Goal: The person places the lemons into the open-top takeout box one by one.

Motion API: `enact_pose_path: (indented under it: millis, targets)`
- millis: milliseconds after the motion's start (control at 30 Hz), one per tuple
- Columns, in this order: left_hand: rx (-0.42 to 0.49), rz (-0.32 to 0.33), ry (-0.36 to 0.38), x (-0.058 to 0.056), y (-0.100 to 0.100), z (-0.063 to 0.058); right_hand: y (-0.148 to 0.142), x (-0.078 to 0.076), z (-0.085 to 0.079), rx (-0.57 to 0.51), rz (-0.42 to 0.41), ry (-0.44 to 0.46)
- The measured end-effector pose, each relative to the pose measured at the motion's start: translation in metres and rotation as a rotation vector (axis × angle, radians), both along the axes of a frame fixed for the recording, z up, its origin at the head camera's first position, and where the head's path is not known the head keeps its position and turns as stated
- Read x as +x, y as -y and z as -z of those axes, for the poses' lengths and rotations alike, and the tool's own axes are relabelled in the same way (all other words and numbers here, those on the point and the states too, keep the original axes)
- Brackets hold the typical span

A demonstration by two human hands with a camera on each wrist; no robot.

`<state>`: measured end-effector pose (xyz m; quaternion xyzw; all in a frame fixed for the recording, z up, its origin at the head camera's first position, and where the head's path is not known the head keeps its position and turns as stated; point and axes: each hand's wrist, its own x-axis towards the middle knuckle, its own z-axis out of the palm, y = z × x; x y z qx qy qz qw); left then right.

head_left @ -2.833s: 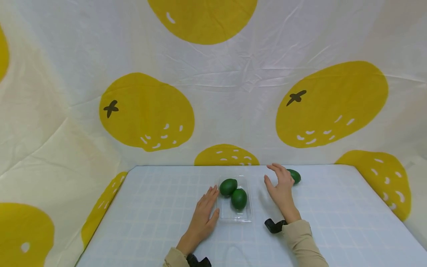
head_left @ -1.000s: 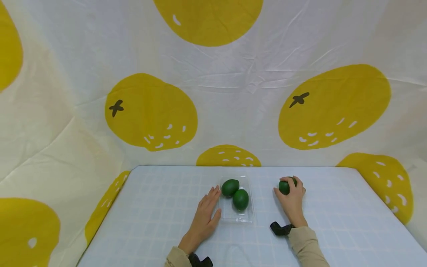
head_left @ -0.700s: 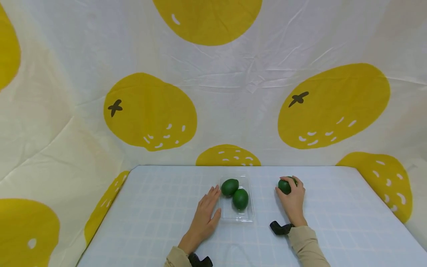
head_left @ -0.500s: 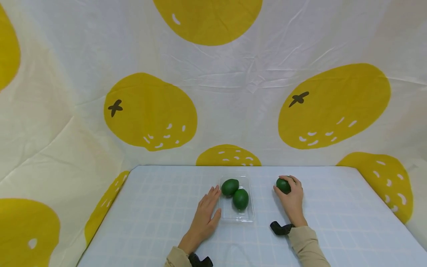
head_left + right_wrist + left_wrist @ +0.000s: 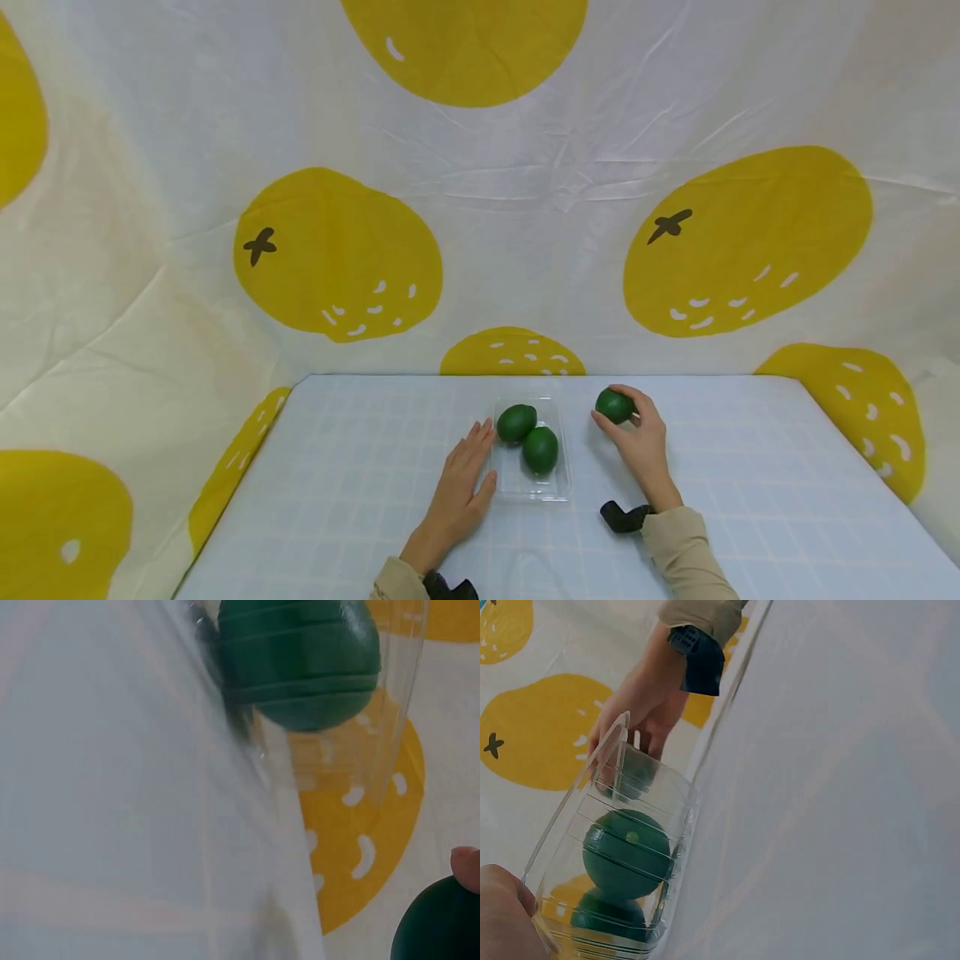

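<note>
My right hand (image 5: pixel 641 437) grips a smooth green lime (image 5: pixel 614 406) between thumb and fingers, to the right of a clear plastic box (image 5: pixel 558 492). In the right wrist view, one fingertip shows on that lime (image 5: pixel 442 926). Two more limes lie inside the box against each other, a rear lime (image 5: pixel 517 423) and a front lime (image 5: pixel 540 451). My left hand (image 5: pixel 453 487) rests at the box's left side with its fingers straight, fingertips right at the wall. In the left wrist view, part of the left hand (image 5: pixel 506 915) shows at the box rim.
The table (image 5: pixel 337 500) has a pale blue checked cloth. Behind it hangs a white curtain (image 5: pixel 525 250) with large yellow fruit prints. A black camera mount (image 5: pixel 626 517) sits at the right wrist, and another mount (image 5: pixel 448 587) at the left.
My right hand, earlier loose beside the lime at the back right, has closed round it and carried it left toward the box. The left hand and the box stay where they were.
</note>
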<state>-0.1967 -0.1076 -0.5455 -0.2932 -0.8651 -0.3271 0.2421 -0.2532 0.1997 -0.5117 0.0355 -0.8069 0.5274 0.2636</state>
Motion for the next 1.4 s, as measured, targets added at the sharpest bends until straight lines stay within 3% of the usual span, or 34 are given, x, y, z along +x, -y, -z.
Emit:
enact_pose_path:
  millis: [233,400,500,767,967,1067,1167,1233,1400]
  targets:
    - [0.004,0.001,0.0,0.001,0.0,0.001,0.026,0.011,-0.031,-0.087,-0.068,-0.026]
    - [0.014,0.008,-0.007,0.001,0.0,0.001,0.043,0.03,-0.062,-0.137,-0.165,0.031]
    - [0.011,0.009,-0.006,0.001,-0.001,0.001,0.049,0.035,-0.067,-0.138,-0.221,0.075]
    - [0.006,0.001,0.0,0.0,-0.001,0.002,0.066,0.03,-0.045,-0.097,-0.426,0.088]
    - [0.013,-0.001,-0.009,-0.001,-0.001,0.002,0.082,0.031,-0.03,-0.026,-0.588,0.038]
    - [0.004,-0.011,-0.002,0.0,-0.001,0.002,0.09,0.036,-0.031,0.032,-0.659,-0.016]
    - [-0.005,-0.017,0.011,0.0,-0.002,0.001,0.096,0.046,-0.043,0.109,-0.692,-0.078]
    - [-0.006,-0.017,0.019,0.0,-0.002,0.001,0.098,0.046,-0.041,0.164,-0.692,-0.095]
    - [-0.007,-0.014,0.017,0.001,-0.002,0.0,0.098,0.033,-0.017,0.272,-0.675,-0.103]
